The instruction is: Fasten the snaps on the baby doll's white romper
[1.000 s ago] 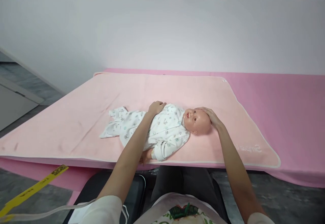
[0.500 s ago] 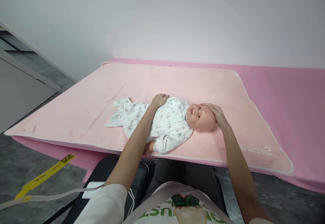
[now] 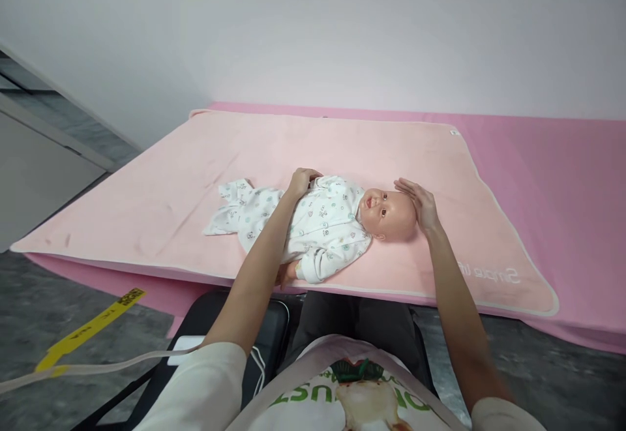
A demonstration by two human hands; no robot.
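Right hand (image 3: pixel 421 205) uncurled, doll (image 3: pixel 330 219) beside its palm, head (image 3: pixel 395 217) nearest; left hand (image 3: pixel 304 180) curled at doll's far side, hold unclear.

Left forearm (image 3: pixel 259 258) crosses doll (image 3: pixel 325 225) mid-frame, hiding part of clothed body from me. Far sleeve's (image 3: pixel 333 187) end hidden behind left hand (image 3: pixel 302 182); can't tell what fingertips touch. Right palm's (image 3: pixel 426 210) contact with doll's head (image 3: pixel 398 216): unclear to me. Yellow strip's (image 3: pixel 90 330) print, lower left, too small to read. White cable (image 3: pixel 117 366) cut off at left edge.
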